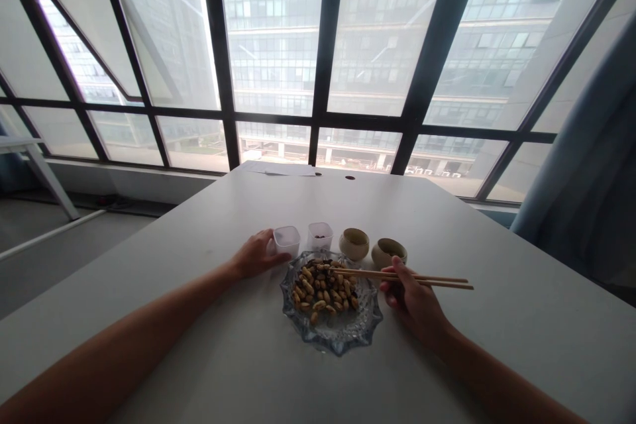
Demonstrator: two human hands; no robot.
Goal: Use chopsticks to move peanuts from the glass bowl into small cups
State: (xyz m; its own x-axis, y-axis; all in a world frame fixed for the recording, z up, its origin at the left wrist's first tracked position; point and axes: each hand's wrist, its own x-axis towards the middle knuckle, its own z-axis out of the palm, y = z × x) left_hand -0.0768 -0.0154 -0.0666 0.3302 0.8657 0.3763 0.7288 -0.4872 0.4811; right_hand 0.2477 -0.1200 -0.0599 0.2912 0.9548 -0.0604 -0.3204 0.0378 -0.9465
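— Since the peanuts (325, 295) are the main thing, where are they?
— One cut-glass dish (338, 344), near middle of the white table (223, 358). Dozens, too piled up to count. Dark pieces (336, 265) mixed in, mostly far side of the pile. No exact count on those either.
— Grip?
— Right hand (412, 298), just off the dish's right rim, pinches two wooden chopsticks (368, 273). They slant left over the dish, tips at the dark pieces. Can't tell if the tips have one.
— Left hand (256, 255)?
— Wrapped on the left plastic cup (287, 240): thumb on the near side, fingers along the left. Can't tell how hard it presses.
— Container count?
— Four in a row just beyond the dish. Two translucent cups on the left: that one and the right plastic cup (320, 245), which has a few dark bits in it, too small to count. Then two tan pots: left pot (354, 250), right pot (380, 258), the latter partly behind the right hand.
— Further out?
— Far left table edge: papers (288, 171). Two holes (350, 177) right of them. Windows (273, 33) beyond, one curtain (586, 132) far right, one more table (20, 141) far left.
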